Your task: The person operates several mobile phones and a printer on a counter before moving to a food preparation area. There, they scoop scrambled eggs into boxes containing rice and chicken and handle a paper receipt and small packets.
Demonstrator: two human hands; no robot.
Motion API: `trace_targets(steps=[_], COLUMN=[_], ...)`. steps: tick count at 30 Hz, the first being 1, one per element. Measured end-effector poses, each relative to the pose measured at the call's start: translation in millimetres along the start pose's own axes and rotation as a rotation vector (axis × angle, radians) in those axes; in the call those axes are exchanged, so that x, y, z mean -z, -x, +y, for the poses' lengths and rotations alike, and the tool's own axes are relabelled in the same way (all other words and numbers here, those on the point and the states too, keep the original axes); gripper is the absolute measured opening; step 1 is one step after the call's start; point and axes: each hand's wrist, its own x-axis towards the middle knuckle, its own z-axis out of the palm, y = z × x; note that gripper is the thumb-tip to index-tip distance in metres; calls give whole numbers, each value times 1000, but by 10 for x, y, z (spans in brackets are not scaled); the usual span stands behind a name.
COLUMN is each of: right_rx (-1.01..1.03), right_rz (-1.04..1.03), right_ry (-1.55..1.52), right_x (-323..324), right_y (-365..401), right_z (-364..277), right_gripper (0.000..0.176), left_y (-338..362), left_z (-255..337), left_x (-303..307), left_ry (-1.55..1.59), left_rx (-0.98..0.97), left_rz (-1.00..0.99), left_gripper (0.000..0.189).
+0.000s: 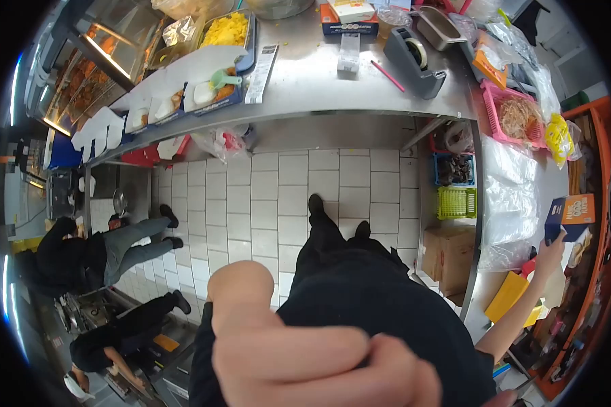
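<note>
The steel surface point(305, 88) carries food trays point(214, 91), a receipt point(261, 64), a pink pen point(387, 75) and a tape dispenser point(414, 61) along its far edge, and a pink basket point(516, 115) and clear bags point(509, 197) down its right edge.

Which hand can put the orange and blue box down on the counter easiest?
Right. The right hand grips the orange and blue box at the counter, arm stretched out. The left hand is a closed fist near the body, far from it.
</note>
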Motion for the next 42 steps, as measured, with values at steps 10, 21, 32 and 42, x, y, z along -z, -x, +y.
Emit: trace_targets(steps=[10,21,32,42], right_rx=[-61,-58,787,1058], right_rz=[-303,-145,-535,-705], right_ry=[556,529,-1012,-734], right_x=[-1531,-1100,872,856], right_y=[-486,336,2389,2326], right_z=[941,-478,-7238,-7907], right_gripper=[69,26,30,35], left_y=[1005,3179,3832,3604], left_z=[-648,-2565,-3617,-3477], left_x=[11,1424,1507,1264], left_ry=[183,-364,-795,-859], left_rx=[702,1569,1391,1528], left_rz=[-437,-56,-240,-229], left_gripper=[14,29,30,44])
